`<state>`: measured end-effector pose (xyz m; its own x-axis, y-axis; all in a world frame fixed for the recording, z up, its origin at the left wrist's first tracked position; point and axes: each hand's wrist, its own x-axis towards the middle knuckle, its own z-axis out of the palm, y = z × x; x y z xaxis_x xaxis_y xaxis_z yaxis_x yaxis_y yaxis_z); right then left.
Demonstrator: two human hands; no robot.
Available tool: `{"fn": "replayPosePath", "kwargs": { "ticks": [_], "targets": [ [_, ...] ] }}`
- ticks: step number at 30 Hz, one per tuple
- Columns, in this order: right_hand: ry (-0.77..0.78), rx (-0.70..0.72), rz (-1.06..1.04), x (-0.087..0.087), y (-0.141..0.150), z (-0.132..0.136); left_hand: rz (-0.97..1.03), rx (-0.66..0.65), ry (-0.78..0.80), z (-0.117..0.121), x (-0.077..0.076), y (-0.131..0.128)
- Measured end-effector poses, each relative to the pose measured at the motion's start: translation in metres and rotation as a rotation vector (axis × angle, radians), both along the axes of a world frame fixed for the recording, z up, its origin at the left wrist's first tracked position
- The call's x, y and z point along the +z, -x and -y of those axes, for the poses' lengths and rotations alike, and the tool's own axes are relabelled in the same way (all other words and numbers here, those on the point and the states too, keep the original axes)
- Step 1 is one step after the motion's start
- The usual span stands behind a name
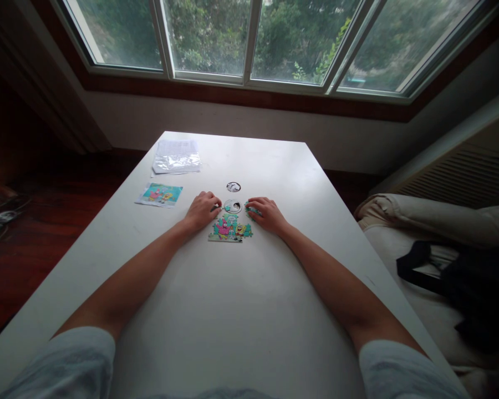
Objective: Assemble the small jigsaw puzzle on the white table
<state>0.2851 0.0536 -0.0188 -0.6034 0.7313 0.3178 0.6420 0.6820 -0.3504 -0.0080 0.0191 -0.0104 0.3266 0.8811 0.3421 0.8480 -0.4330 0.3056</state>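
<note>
A partly joined jigsaw puzzle (224, 229) with pink, yellow and teal cartoon figures lies on the white table between my hands. Just beyond it is a small round tin (227, 211) with a few pieces in it. My left hand (203, 210) rests at the tin's left side, its fingers curled toward the thumb; whatever they hold is too small to make out. On the right, my right hand (266, 213) has its fingers bent over teal puzzle pieces (254, 210), which they partly hide.
A second round metal item (233, 187), perhaps the lid, lies farther back. To the left are a printed cartoon picture (162, 194) and papers with a clear plastic sleeve (177, 158). A sofa with a dark bag (461, 277) stands beyond the table's (241, 310) right edge.
</note>
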Motion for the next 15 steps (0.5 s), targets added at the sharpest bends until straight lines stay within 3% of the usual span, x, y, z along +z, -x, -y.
{"fn": "replayPosePath", "kwargs": {
  "ticks": [7, 11, 15],
  "targets": [
    [0.011, -0.001, -0.012, -0.001, -0.003, -0.001, -0.009, 0.057, -0.122, 0.006, 0.008, -0.005],
    [0.014, -0.018, -0.141, 0.007, 0.003, 0.007, 0.028, 0.112, -0.127, 0.015, 0.01, -0.009],
    [0.226, -0.044, -0.348, 0.021, 0.019, 0.023, 0.06, 0.073, -0.13, 0.024, 0.012, -0.016]
  ]
}}
